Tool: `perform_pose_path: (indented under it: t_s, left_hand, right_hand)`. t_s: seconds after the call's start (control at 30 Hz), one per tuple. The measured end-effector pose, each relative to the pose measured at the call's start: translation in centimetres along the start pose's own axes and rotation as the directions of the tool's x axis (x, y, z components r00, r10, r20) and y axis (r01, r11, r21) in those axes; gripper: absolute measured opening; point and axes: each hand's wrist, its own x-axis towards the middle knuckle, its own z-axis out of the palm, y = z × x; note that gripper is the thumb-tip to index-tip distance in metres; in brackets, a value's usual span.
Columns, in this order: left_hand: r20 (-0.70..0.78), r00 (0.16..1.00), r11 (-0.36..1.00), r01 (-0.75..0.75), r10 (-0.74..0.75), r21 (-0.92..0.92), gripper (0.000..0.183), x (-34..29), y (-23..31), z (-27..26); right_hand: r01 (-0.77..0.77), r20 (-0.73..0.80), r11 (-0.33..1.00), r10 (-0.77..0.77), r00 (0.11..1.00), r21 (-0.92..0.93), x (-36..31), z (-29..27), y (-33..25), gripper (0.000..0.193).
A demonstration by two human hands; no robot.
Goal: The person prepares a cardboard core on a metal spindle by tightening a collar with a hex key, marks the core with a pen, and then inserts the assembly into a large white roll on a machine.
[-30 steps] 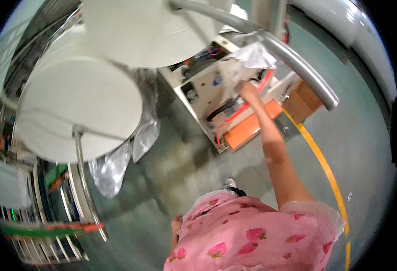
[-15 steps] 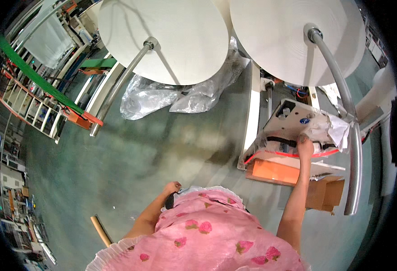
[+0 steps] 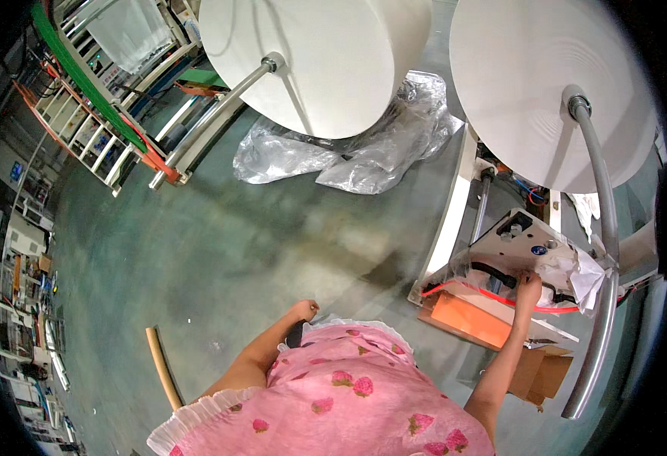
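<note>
My right hand (image 3: 529, 286) reaches into the clear-plastic-lined front of a white machine panel (image 3: 517, 242) on the right. Its fingers are closed, and what they hold is hidden from view. Beside them runs a black curved hose or handle (image 3: 493, 272), and crumpled white paper (image 3: 583, 277) lies just to the right. A red tube (image 3: 466, 289) curves below along the front edge. My left hand (image 3: 303, 309) hangs by my waist with its fingers curled in, close to the pink apron (image 3: 349, 384); nothing shows in it.
Two large white paper rolls (image 3: 311, 64) (image 3: 546, 83) hang ahead on metal shafts. One steel bar (image 3: 603, 197) juts toward me on the right. Crumpled clear plastic (image 3: 379, 163) lies under the left roll. An orange block (image 3: 466, 319), a cardboard box (image 3: 542, 372) and a cardboard tube (image 3: 162, 368) are nearby.
The view has shifted, so the rolls and machine sit further right. My right hand stays at the panel, its fingers now closed near the hose. My left hand remains by my waist.
</note>
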Motion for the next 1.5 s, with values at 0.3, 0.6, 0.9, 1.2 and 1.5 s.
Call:
perform_pose_path:
  t_s: [0.3,0.6,0.9,1.2,1.5]
  left_hand:
    - [-0.017,0.992,0.991,0.127,-0.128,-0.030,0.025,-2.3,-1.1,-1.1]
    - [-0.030,0.967,0.968,0.251,-0.251,-0.010,0.028,-3.4,-1.0,-1.7]
    - [0.064,0.984,0.972,0.172,-0.164,-0.162,0.028,-0.9,1.3,-2.9]
    - [-0.047,0.990,0.989,0.132,-0.135,-0.069,0.025,0.9,-2.0,-2.4]
    - [-0.095,0.993,0.993,0.066,-0.076,-0.100,0.023,1.1,-3.8,-3.8]
  right_hand:
    - [-0.046,-0.087,0.991,0.036,0.996,-0.124,-0.8,0.8,-1.8,0.010]
    - [0.225,0.013,0.960,-0.231,0.973,0.164,-7.8,0.2,-7.4,0.030]
    - [0.134,0.355,0.938,-0.250,0.901,0.321,-11.0,3.3,-13.5,0.021]
    - [0.261,0.318,0.830,-0.451,0.834,0.494,-11.8,6.2,-16.8,0.021]
    - [0.417,0.380,0.695,-0.690,0.616,0.585,-10.0,9.9,-23.6,0.015]
